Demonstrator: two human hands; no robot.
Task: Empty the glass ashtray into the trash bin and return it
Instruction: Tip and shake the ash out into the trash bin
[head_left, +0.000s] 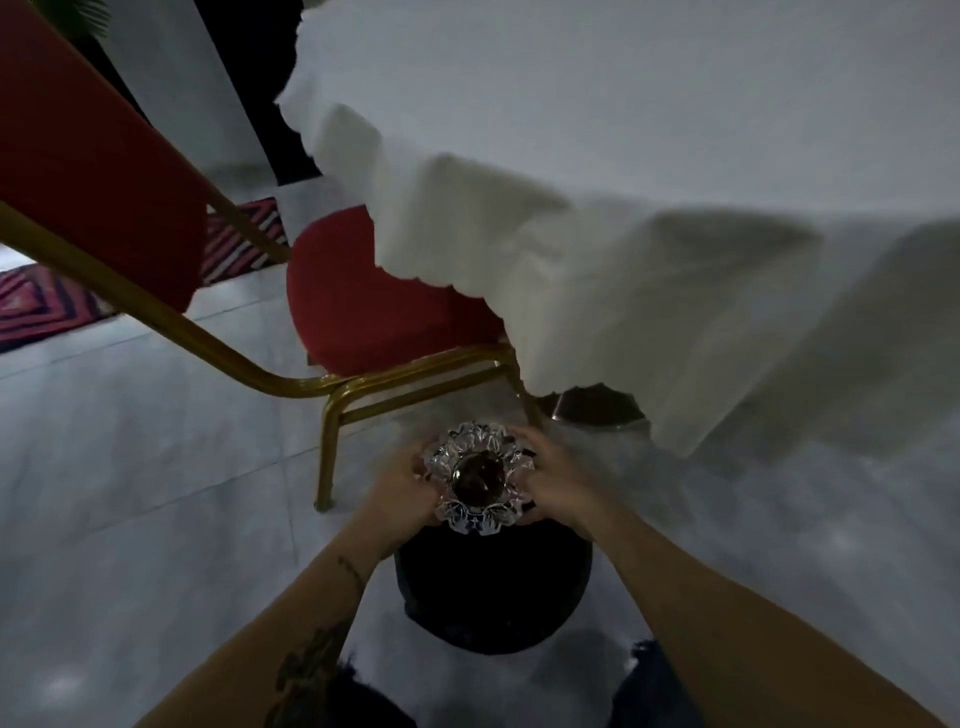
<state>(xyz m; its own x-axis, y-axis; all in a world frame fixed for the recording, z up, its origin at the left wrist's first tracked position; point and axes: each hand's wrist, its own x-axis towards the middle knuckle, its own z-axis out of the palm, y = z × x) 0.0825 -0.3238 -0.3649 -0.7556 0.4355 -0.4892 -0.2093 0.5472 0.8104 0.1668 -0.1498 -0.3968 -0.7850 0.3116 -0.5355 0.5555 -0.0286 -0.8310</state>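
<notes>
- We saw the glass ashtray (478, 478) held between the two hands, above the far rim of the black trash bin (493, 587) that stood on the pale tiled floor (156, 493).
- The left hand (402, 480) was closed on the ashtray's left edge, its fingers curled round the scalloped rim.
- The right hand (553, 475) was closed on the opposite edge in the same way, so that the ashtray lay directly between the two palms.
- We noted a dark round patch at the centre of the ashtray; whether it was contents or the bin seen through the glass we could not tell.
- A red chair (374, 306) with a gold frame stood just beyond the hands, to the left.
- The tabletop carried a white cloth (649, 218) whose folds hung down beyond and to the right of the ashtray.
- A second dark, round container (597, 410) showed partly under the cloth's edge.
</notes>
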